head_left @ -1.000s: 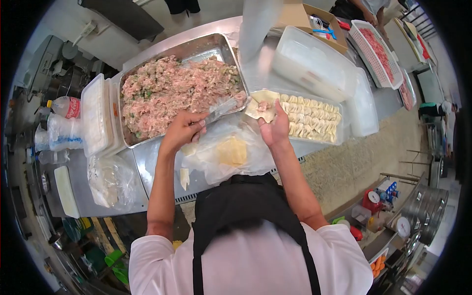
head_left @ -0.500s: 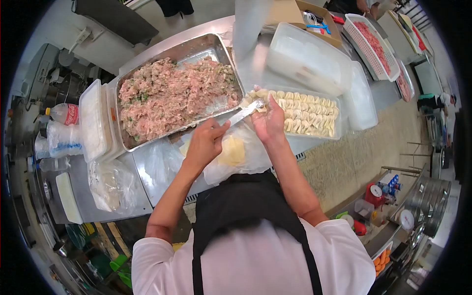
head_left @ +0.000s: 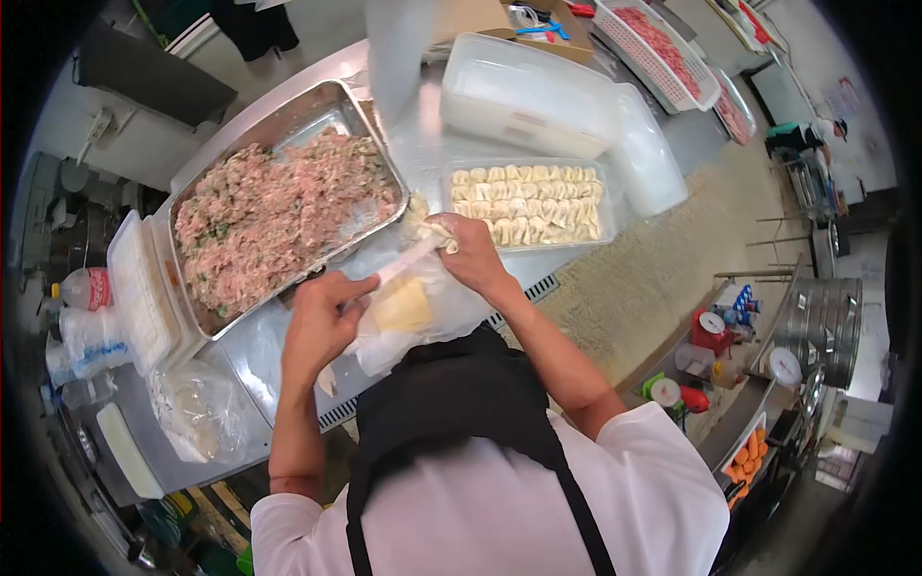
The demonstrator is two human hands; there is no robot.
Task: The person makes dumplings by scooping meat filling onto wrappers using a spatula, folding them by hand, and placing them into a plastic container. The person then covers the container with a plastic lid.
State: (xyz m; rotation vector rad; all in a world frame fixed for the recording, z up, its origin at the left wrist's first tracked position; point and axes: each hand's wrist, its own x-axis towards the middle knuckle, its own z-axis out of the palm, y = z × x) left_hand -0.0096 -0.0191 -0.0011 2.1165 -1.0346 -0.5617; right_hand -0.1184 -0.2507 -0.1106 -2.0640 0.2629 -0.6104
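Observation:
My left hand [head_left: 327,312] is closed around the end of a flat, pale spatula [head_left: 408,259]. The far end of the spatula meets a folded dumpling [head_left: 448,244] cupped in the curled fingers of my right hand [head_left: 473,257]. Below them, a stack of square yellow dumpling wrappers [head_left: 403,305] rests on a clear plastic bag [head_left: 447,312]. Ahead on the left, raw minced meat with green bits [head_left: 274,211] fills most of a metal tray [head_left: 396,180]. Rows of folded dumplings [head_left: 523,204] sit in a clear plastic container [head_left: 607,219] beyond my right hand.
Behind the dumplings lie an upturned translucent tub [head_left: 528,91] and a lid [head_left: 653,154]. A white basket of meat [head_left: 706,96] stands farther right. Stacked containers [head_left: 144,288], bottles [head_left: 91,288] and a plastic bag [head_left: 202,408] are at left. Another person's legs [head_left: 252,27] show beyond the table.
The view has swung, shifting the table contents leftward. My right hand has turned over, from palm up to knuckles up, and its fingers have closed around the dumpling. The spatula remains in my left hand.

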